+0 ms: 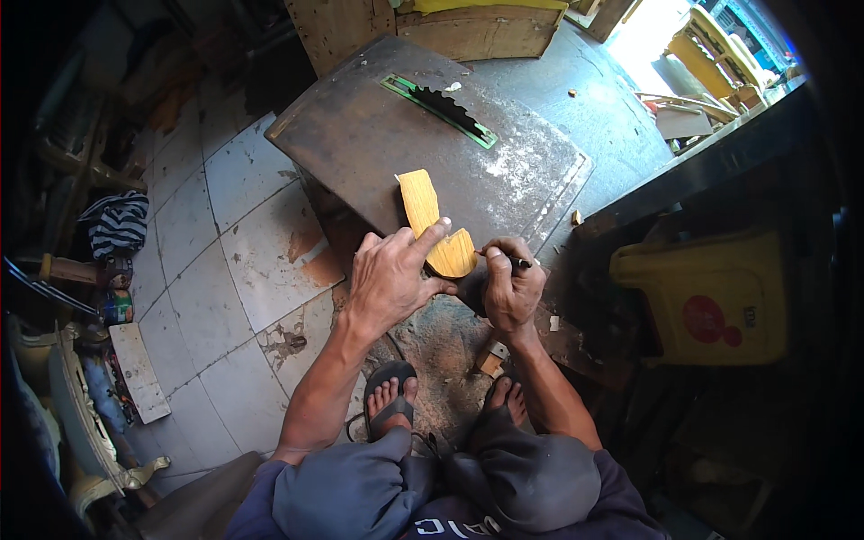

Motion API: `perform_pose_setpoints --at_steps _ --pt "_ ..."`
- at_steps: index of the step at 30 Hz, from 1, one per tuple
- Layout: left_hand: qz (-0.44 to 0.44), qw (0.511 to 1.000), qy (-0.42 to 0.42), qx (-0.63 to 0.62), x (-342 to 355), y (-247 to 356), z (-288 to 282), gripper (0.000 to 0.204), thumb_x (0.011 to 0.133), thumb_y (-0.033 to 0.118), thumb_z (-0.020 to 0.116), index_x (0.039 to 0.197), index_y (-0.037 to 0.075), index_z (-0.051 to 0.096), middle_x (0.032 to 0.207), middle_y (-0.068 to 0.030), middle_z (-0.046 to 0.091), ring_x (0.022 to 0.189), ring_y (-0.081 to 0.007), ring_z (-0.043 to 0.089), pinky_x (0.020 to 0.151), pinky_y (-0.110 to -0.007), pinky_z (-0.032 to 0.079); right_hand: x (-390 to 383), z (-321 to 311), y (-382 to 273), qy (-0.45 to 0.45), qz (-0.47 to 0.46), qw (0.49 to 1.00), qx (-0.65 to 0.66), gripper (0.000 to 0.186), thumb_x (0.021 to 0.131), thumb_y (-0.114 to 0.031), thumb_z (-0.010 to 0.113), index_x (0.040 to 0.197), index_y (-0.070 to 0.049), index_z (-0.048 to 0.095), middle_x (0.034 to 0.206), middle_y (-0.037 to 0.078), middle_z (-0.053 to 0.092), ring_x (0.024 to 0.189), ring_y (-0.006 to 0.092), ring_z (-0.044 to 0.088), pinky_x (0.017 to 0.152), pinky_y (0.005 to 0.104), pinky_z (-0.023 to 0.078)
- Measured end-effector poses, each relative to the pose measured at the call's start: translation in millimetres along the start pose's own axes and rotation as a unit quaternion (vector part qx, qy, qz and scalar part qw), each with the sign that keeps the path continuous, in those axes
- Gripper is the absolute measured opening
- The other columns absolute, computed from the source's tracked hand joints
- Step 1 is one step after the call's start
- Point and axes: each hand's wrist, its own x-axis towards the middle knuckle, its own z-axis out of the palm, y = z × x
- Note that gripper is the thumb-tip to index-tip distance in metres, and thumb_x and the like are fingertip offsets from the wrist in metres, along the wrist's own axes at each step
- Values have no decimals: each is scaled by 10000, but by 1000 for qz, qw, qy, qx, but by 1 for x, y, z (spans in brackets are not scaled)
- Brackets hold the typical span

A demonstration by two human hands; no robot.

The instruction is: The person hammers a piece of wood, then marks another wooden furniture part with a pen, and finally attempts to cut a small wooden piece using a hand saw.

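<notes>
Steadily pinned near the table's close edge, a curved wooden piece meets a marking tool

Evidently, the left hand (pixel 391 274) grips the yellowish wooden piece (pixel 420 200) from its left, one finger lying across the upper face and another digit tucked along the near side, which seems meant to stop it from twisting. The piece sits by the near edge of the table (pixel 342 117), its narrow end pointing toward the far corner; whether it rests on the surface or hangs slightly above is unclear. That close position presumably keeps it within comfortable reach and well apart from the toothed saw blade (pixel 443 105), which rises through a green insert (pixel 487 139) beside the far right edge. The right hand (pixel 513 286) pinches a dark pen-like tool (pixel 520 263), its tip at the piece's rounded end, perhaps so low a grip gives finer control.
</notes>
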Motion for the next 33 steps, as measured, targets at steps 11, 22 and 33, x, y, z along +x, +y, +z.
perform_pose_setpoints --at_steps 11,22,33 --pt "-13 1000 25 10 -2 8 5 909 650 479 943 1442 178 614 1006 -77 727 876 -258 704 792 -414 468 3 -4 -4 -16 12 1000 -15 112 990 -84 604 941 -8 671 782 124 661 680 227 648 655 365 514" --pt "-20 999 26 9 -3 13 4 911 668 486 939 1440 128 614 1034 -112 732 902 -282 717 778 -428 458 2 1 1 7 -5 1000 2 119 983 -92 599 921 -8 656 772 153 657 661 257 654 642 383 519" --pt "-45 998 -29 -14 -7 6 -5 966 767 430 900 1586 165 463 953 -142 742 791 -303 698 718 -429 444 3 -3 4 20 135 977 164 172 1056 -126 556 1035 4 668 809 46 653 648 76 564 595 252 452"
